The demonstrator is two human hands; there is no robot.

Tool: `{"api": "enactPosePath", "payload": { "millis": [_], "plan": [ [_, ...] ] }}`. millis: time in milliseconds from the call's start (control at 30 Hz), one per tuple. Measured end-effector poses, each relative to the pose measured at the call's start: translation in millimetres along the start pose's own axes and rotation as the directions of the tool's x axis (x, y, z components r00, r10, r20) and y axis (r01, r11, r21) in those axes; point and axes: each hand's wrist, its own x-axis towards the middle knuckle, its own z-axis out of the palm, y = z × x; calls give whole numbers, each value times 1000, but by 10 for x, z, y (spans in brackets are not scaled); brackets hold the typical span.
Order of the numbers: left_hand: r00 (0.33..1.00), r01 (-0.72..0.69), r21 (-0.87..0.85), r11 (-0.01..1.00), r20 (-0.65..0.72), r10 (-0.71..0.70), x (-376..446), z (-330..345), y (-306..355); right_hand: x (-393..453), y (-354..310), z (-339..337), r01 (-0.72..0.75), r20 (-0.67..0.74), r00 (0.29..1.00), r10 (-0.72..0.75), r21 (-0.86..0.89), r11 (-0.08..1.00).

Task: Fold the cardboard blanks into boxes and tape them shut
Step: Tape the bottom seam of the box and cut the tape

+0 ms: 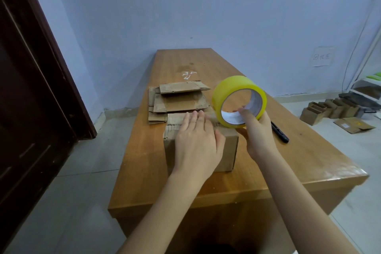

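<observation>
A folded cardboard box (228,148) stands near the front of the wooden table (299,156). My left hand (198,144) lies flat on the box's top with straight fingers pressing the flaps down. My right hand (257,134) holds a yellow roll of tape (237,97) upright at the box's far right corner, thumb inside the core. Behind the box lies a stack of flat cardboard blanks (179,99).
A black marker-like tool (280,132) lies on the table to the right of my right hand. Several small folded boxes (329,109) and a flat blank (354,125) sit on the floor at right. A dark door (31,88) is at left.
</observation>
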Motion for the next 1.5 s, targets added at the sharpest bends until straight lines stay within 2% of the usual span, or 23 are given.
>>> {"api": "enactPosePath", "payload": {
  "millis": [100,167,233,400,500,600,700,967,1100,1200,1267,1333,1500],
  "plan": [
    [1000,-5,-10,1000,1,5,-5,2,-6,-12,9,4,82,76,995,-71,-158,984],
    [1000,-7,-23,1000,-9,7,-10,9,-9,11,-14,-23,29,49,999,-23,-113,993],
    [999,-16,-12,1000,-35,16,-16,19,-5,24,-38,-58,-62,22,998,62,7,998],
    [999,-8,16,1000,-38,8,-42,22,8,-18,-34,-39,-135,-3,991,136,136,981],
    [995,89,69,994,-47,-85,-53,0,32,-18,-43,-28,-121,9,993,121,119,985],
    [983,181,80,980,20,-183,-48,-37,58,-10,-36,-34,-118,27,993,116,114,986],
    [982,138,83,987,115,-147,-31,-41,34,-4,-29,-39,-114,43,993,111,102,988],
    [964,140,117,983,212,-162,-13,-87,-1,50,-48,-59,-35,84,996,39,-42,998],
    [970,156,134,979,168,-178,-46,-122,17,44,-34,-73,-11,93,996,17,-63,998],
    [994,70,54,996,76,-74,-13,-127,59,41,-33,-76,14,96,995,-4,-102,995],
    [996,22,-46,999,90,-18,40,-151,125,42,-33,-77,12,112,994,1,-110,994],
    [989,71,-113,991,140,-55,67,-169,181,46,-29,-85,-1,117,993,14,-103,995],
    [987,37,7,999,155,-37,18,-110,178,74,-27,-99,-14,133,991,24,-73,997]
  ]
}}
